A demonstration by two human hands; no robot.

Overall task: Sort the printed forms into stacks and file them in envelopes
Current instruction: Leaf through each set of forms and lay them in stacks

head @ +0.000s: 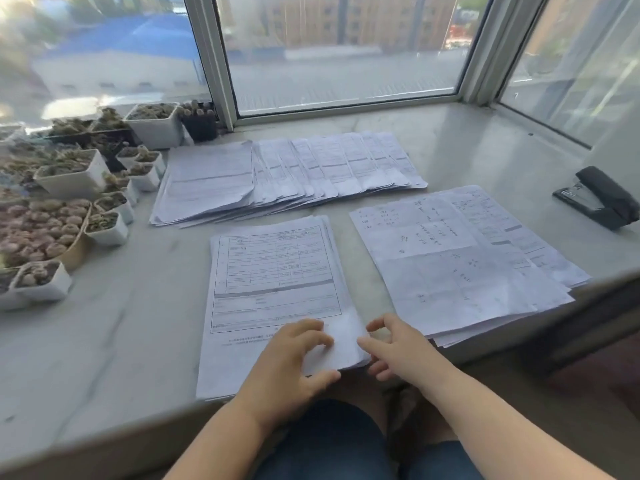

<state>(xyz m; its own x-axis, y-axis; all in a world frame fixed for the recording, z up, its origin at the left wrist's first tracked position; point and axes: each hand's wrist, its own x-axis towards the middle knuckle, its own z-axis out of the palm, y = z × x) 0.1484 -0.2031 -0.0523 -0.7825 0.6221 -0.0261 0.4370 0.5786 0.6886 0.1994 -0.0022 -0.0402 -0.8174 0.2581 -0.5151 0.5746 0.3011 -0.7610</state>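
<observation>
Sorting under way, no envelopes in sight

Three piles lie on the table point(485, 140): the near stack of forms point(273, 278) at centre, a fanned row point(311, 168) above, a handwritten pile point(450, 258) right. The left hand point(294, 355) presses its lower corner with curled fingers; the right hand point(391, 344) touches its edge, grip loose. Print too blurred to read.

We see a pale marble sill point(450, 147) carrying three paper groups: a near stack of printed forms point(277, 278) at 6 o'clock, a fanned row of forms point(311, 168) at 12 o'clock, and a handwritten-topped pile point(450, 265) at 3 o'clock. A black stapler point(599, 199) lies at 2 o'clock; potted succulents point(69, 202) crowd 9 to 10 o'clock.
</observation>
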